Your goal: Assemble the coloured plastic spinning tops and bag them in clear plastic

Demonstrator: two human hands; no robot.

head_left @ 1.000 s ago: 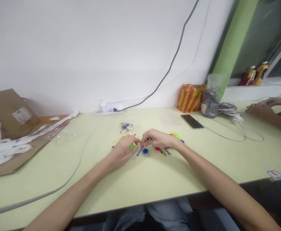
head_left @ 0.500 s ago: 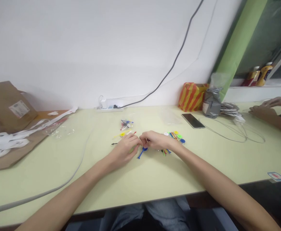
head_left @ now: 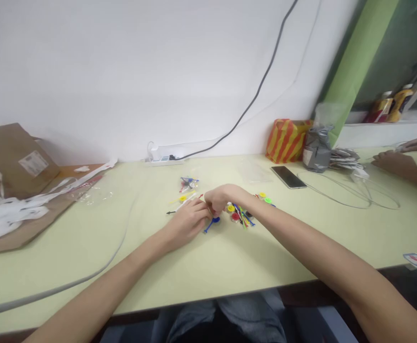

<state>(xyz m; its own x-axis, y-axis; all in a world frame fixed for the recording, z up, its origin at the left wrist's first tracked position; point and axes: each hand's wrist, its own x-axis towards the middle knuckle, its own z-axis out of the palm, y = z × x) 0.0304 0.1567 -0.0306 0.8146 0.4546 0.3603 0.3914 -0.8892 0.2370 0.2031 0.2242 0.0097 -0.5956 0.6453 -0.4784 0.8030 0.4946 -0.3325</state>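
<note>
My left hand rests low over the table with its fingers bent together. My right hand meets it from the right, fingertips pinched downward; whatever the two hold between them is hidden. Just below the fingertips lies a round blue plastic piece with a thin blue arrow-like stick. Left of the hands are a yellow round piece and a black arrow stick. Under my right wrist sit a red round piece, another yellow round piece and several coloured sticks.
Behind the hands lies a small bag of coloured parts. A phone, a striped bag and a grey pouch are right. A power strip lies by the wall, brown paper bags left. Another person's hands show far right.
My right hand has turned at the wrist and risen slightly, uncovering the red and yellow round pieces beneath it. My left hand stays beside it. The view has shifted a little.
</note>
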